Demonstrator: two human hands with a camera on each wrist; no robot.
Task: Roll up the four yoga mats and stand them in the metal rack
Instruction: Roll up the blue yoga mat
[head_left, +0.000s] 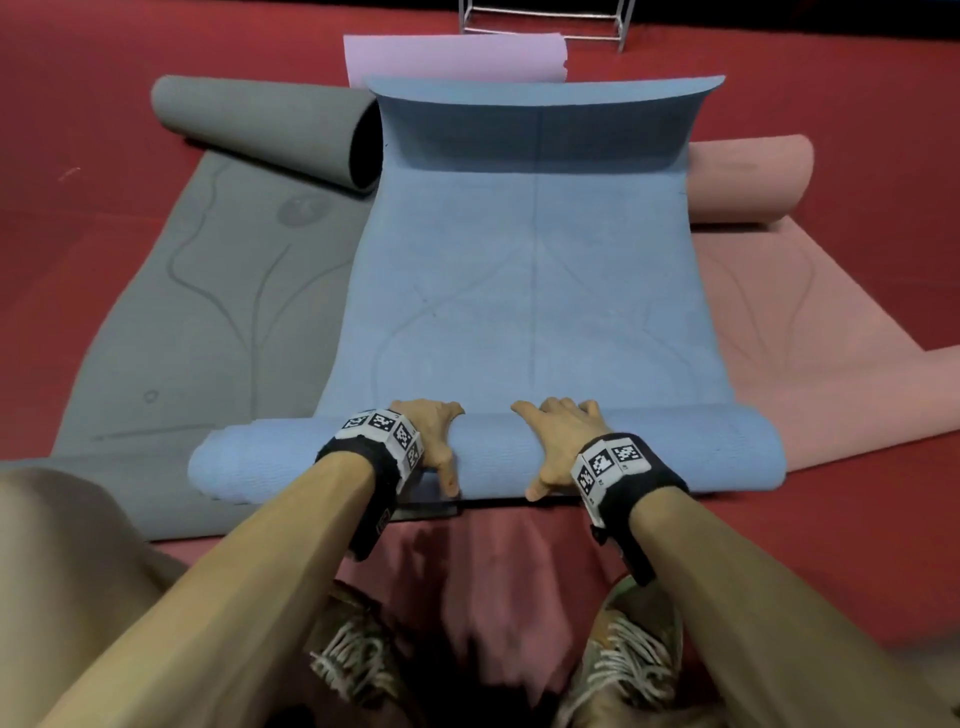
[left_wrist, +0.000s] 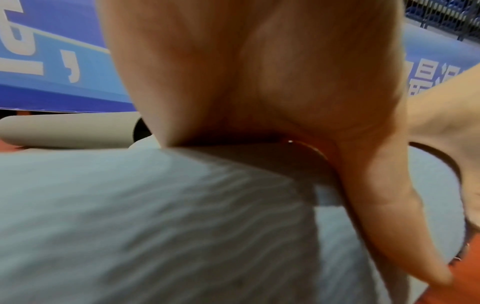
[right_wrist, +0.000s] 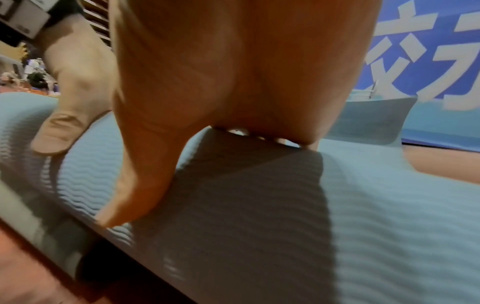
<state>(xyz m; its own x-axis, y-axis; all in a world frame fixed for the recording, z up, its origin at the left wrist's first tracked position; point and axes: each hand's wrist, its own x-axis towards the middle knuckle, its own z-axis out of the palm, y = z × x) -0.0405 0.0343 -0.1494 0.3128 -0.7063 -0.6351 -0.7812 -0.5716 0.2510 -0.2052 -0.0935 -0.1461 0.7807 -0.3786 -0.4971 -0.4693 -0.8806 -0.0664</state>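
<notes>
A blue mat (head_left: 530, 291) lies lengthwise ahead of me, its near end wound into a thick roll (head_left: 488, 452) and its far edge curling upward. My left hand (head_left: 434, 436) and right hand (head_left: 558, 441) sit side by side on top of that roll, fingers wrapped over its far side and thumbs down its near face. The left wrist view shows my left hand (left_wrist: 259, 82) on the ribbed blue mat (left_wrist: 130, 216). The right wrist view shows my right hand (right_wrist: 233, 72) on the blue mat (right_wrist: 389, 205). The metal rack (head_left: 545, 21) stands at the far end.
A grey mat (head_left: 208, 322) lies to the left, its far end loosely rolled (head_left: 270, 130). A pink mat (head_left: 795, 332) lies to the right, also curled at the far end. A lilac mat (head_left: 452, 57) lies before the rack. My shoes (head_left: 628, 639) stand on red floor.
</notes>
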